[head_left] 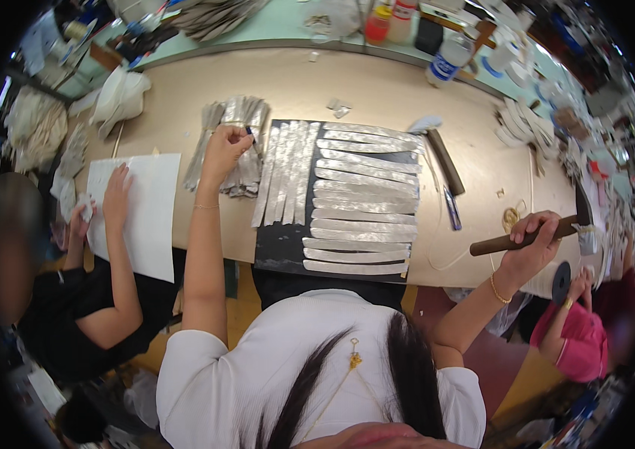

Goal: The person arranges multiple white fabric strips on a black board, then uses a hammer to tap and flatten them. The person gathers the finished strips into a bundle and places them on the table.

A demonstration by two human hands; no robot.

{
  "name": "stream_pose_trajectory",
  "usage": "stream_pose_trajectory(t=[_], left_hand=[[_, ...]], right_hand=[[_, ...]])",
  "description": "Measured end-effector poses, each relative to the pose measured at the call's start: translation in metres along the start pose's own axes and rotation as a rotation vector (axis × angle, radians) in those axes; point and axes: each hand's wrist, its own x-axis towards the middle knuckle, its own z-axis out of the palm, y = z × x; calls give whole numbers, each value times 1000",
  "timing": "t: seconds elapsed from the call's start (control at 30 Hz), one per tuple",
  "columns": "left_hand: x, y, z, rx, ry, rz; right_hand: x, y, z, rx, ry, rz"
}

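Note:
My left hand [228,153] is raised over bundles of grey strips [239,179] left of the middle of the table. Its fingers are pinched together; a small dark blue bit shows by the fingertips, and I cannot make out what they hold. At the right, my right hand [533,239] is wrapped round the brown wooden handle of a hammer [490,245], whose dark head points away from me. In front of me lies a black board [280,251]. Silvery grey strips [366,191] lie across it in a column, with several more strips [287,168] lengthwise at its left.
A brown-handled tool [446,163] and a blue pen [452,208] lie right of the board. Thin cord [511,218] is near my right hand. Bottles [450,58] stand at the back. A co-worker's hands [117,193] rest by a white sheet [145,239] at left; another person [576,337] sits at right.

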Motion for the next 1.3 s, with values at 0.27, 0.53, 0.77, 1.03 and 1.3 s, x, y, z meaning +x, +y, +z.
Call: stream_pose_trajectory(t=[0.27,0.53,0.77,1.03,1.3], left_hand=[[-14,6,-10,-1223,47,-191],[-26,17,20,-1099,74,-187],[-29,37,19,-1231,-16,-131],[-31,36,11,-1036,-29,-121],[-29,25,37,-505,203,-67]], right_hand=[[8,23,40,58,-172,96],[10,32,48,31,-238,140],[9,45,58,70,-251,190],[9,52,67,76,-258,203],[4,52,70,47,-225,217]])
